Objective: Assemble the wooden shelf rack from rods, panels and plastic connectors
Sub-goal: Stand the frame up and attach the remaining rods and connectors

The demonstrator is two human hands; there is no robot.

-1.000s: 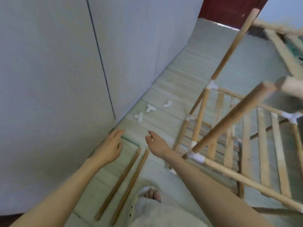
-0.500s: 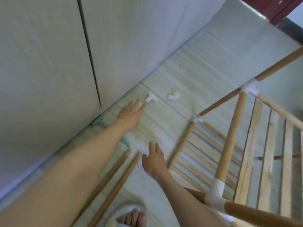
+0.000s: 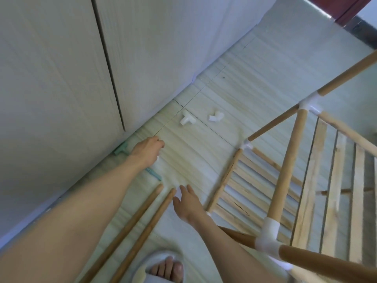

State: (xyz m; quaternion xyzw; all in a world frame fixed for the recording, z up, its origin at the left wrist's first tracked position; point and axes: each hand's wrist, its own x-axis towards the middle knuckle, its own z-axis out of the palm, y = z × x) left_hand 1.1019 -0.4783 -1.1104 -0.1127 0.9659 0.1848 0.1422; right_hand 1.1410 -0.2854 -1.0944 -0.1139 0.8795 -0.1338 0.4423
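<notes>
Partly built shelf rack (image 3: 285, 190) stands on the floor (image 3: 204, 152) at the right side of the view: wooden rods joined by white plastic connectors, slatted panels (image 3: 251, 193) seated between them, one low and one higher. Corner connector (image 3: 267, 237) nearest the camera joins an upright rod to two horizontal ones. Two loose rods (image 3: 132, 231) lie side by side on the floor toward its near edge, parallel, almost touching. Two loose connectors (image 3: 187, 119) lie further out, near the wall (image 3: 61, 78), close together but apart. Left hand (image 3: 148, 152) reaches forward beside the wall base, fingers curled under; something white shows at its lower edge, cannot tell whether it is gripped. Right hand (image 3: 186, 203) hovers just beside the far ends of the loose rods, fingers straight and slightly spread, holding nothing. Small teal plastic pieces (image 3: 122, 150) lie along the wall base by the left wrist. A foot in a pale slipper (image 3: 161, 268) shows at the near edge.
</notes>
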